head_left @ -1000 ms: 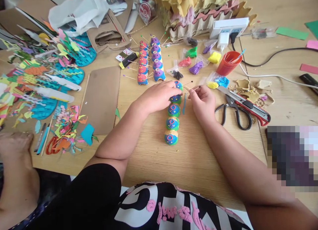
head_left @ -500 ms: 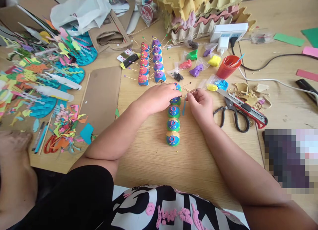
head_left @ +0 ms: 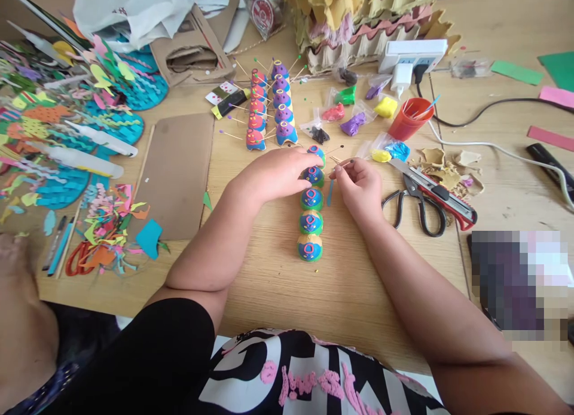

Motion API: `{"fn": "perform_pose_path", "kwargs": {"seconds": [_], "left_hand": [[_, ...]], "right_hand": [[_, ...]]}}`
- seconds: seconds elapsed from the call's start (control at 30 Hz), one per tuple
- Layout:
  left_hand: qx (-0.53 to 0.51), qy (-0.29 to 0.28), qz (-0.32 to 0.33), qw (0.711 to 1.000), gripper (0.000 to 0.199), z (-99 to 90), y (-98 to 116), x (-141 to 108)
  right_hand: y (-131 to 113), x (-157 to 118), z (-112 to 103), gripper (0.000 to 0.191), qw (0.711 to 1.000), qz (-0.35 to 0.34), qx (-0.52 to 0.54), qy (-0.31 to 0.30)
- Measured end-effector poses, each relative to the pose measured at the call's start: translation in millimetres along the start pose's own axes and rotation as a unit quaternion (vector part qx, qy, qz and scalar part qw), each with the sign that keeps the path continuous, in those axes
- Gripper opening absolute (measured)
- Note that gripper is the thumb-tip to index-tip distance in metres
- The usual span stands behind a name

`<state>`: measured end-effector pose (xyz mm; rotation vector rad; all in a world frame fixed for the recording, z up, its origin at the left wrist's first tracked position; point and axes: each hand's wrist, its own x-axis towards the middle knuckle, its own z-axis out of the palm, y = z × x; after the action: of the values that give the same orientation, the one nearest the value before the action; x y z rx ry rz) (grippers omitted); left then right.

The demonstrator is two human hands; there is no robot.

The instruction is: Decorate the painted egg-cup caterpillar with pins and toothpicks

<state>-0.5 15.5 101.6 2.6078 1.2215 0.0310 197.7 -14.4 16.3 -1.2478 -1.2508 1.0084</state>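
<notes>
On the wooden table (head_left: 264, 289), near its middle, stands the blue-and-green segmented caterpillar (head_left: 310, 223). The left hand (head_left: 287, 171) holds its far end between the fingers; the right hand (head_left: 359, 182), just beside it, pinches thin sticks (head_left: 335, 159).

From far off, I see a place for making crafts, on a wood table (head_left: 269, 295). Paper scraps (head_left: 105, 223) and glue bottles (head_left: 85, 161) are at the left. Egg trays (head_left: 359, 38) sit at the top. Scissors (head_left: 415, 203) and bags of bright clay (head_left: 354, 123) are right of the middle.
</notes>
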Motion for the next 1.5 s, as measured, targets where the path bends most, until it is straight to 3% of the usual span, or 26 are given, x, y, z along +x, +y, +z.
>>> {"fn": "perform_pose_path", "kwargs": {"seconds": [0.23, 1.0, 1.5], "left_hand": [[0.014, 0.008, -0.026, 1.000, 0.037, 4.5, 4.8, 0.1], [0.009, 0.022, -0.020, 1.000, 0.026, 6.1, 7.9, 3.7], [0.032, -0.009, -0.029, 0.999, 0.031, -1.6, 13.2, 2.4]], "right_hand": [[5.7, 0.5, 1.5, 0.024, 1.000, -0.006, 0.003, -0.009], [6.7, -0.8, 0.8, 0.005, 0.998, -0.009, -0.051, -0.022], [1.9, -1.3, 0.9, 0.004, 0.999, -0.005, -0.046, -0.027]]}}
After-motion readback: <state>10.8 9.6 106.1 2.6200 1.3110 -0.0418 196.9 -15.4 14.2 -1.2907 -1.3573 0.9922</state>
